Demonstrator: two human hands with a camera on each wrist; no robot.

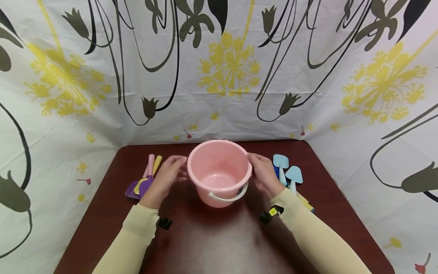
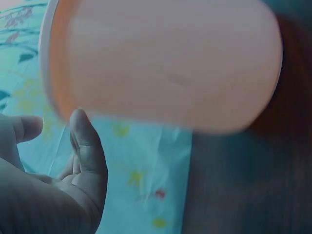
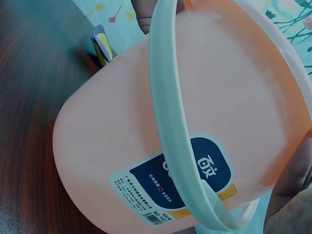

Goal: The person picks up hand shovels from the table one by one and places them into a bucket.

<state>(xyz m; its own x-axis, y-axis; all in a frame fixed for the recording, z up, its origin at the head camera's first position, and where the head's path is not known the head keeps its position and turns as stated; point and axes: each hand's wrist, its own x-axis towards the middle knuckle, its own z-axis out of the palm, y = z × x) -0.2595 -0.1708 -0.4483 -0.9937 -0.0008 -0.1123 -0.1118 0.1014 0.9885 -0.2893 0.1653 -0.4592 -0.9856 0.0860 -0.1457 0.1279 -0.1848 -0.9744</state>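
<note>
A pink bucket [image 1: 218, 196] with a white handle [image 1: 227, 198] is between the hands over the table, its mouth tipped toward the head camera. At its left rim is the left hand [image 1: 168, 176]; in the left wrist view its thumb stands apart from the bucket wall [image 2: 165, 63], while a fingertip meets the underside of the rim. The right hand [image 1: 264, 173] grips the opposite rim, its far fingers hidden by the bucket. A blue and white label [image 3: 161, 187] shows on the bucket's side in the right wrist view, partly covered by the handle.
Purple, yellow and pink toy shovels [image 1: 147, 182] lie beside the left forearm. By the right hand are light blue toy shovels [image 1: 293, 175], with more yellow and blue pieces [image 1: 305, 201] partly under the sleeve. Patterned cloth [image 1: 219, 114] hangs behind the dark red table [image 1: 219, 243].
</note>
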